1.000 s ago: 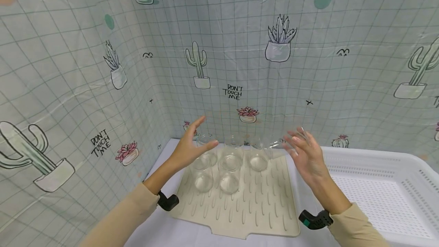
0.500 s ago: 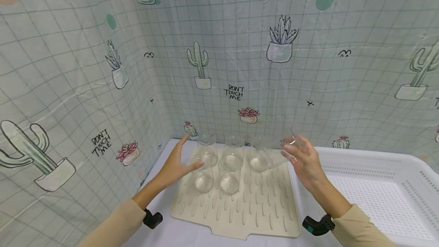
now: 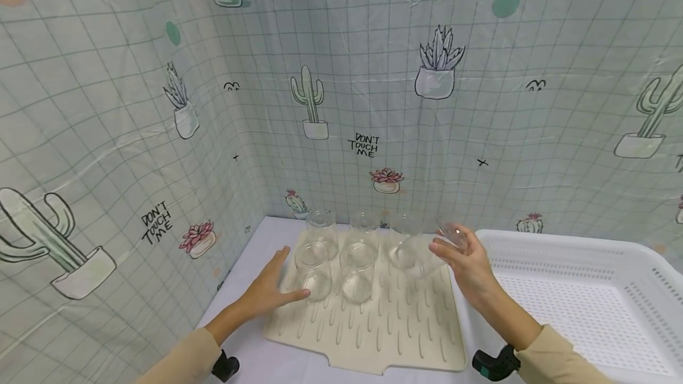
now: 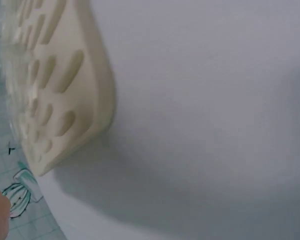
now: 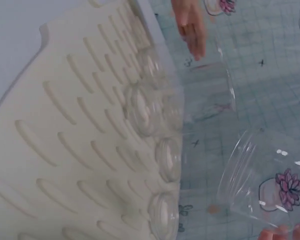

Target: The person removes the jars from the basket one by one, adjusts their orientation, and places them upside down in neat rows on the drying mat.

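Note:
Several clear cups stand upright on a cream ridged drying mat, among them a front left cup, a front middle cup and a back right cup. My right hand grips another clear cup by its side, tilted over the mat's right part; in the head view it overlaps the back right cup. Its fingertips show at the bottom of the right wrist view. My left hand holds nothing, thumb and fingers spread beside the front left cup.
A white perforated plastic basket stands right of the mat. A white cloth covers the table. A curtain printed with cacti hangs behind and at the left.
My left hand has come down and nearer, away from the back cups to the front left cup's side. My right hand has lowered slightly, moving left with the cup in its grip.

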The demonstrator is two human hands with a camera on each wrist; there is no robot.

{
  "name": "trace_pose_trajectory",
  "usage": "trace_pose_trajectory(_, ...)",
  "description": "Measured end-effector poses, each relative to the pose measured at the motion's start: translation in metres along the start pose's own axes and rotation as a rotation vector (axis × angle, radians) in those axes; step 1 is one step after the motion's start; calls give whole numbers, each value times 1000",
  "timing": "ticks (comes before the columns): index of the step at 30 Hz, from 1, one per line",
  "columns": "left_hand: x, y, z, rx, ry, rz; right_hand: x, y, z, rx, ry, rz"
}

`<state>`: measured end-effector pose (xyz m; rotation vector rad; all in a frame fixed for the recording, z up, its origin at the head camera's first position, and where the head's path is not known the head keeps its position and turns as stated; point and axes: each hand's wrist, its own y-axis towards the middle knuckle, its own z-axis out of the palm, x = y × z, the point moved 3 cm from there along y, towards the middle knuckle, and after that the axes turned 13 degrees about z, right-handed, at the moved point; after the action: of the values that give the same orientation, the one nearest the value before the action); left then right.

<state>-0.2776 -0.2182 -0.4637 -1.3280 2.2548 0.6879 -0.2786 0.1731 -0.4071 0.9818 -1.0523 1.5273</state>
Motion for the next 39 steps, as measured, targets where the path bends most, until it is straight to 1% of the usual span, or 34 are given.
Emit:
trace_pose_trajectory(5, 3, -9, 14, 43, 76, 9, -10, 1, 4, -69, -121, 64)
trace_pose_trajectory(9, 8, -14, 24, 69, 78, 0, -19, 0, 9, -97, -257, 86)
trace_pose_trajectory(12, 12, -17, 30, 104, 65, -9, -26, 0, 13, -102, -304, 95)
trace_pose_trajectory(17, 14, -21, 36, 137, 52, -2, -37, 2, 20, -123, -315, 118)
trace_pose_trajectory(20, 13, -23, 38, 144, 63, 9, -43, 3, 23, -136, -347, 122)
trace_pose_trajectory(26, 10, -27, 40, 161, 109, 37, -51, 8, 28, -149, -402, 98)
trace_pose_trajectory(31, 7, -27, 42, 184, 144, 65, -55, 12, 30, -160, -412, 80)
trace_pose_trajectory(33, 6, -26, 43, 191, 143, 71, -58, 14, 30, -160, -411, 77)
trace_pose_trajectory(39, 5, -25, 45, 196, 171, 76, -65, 21, 30, -164, -438, 105)
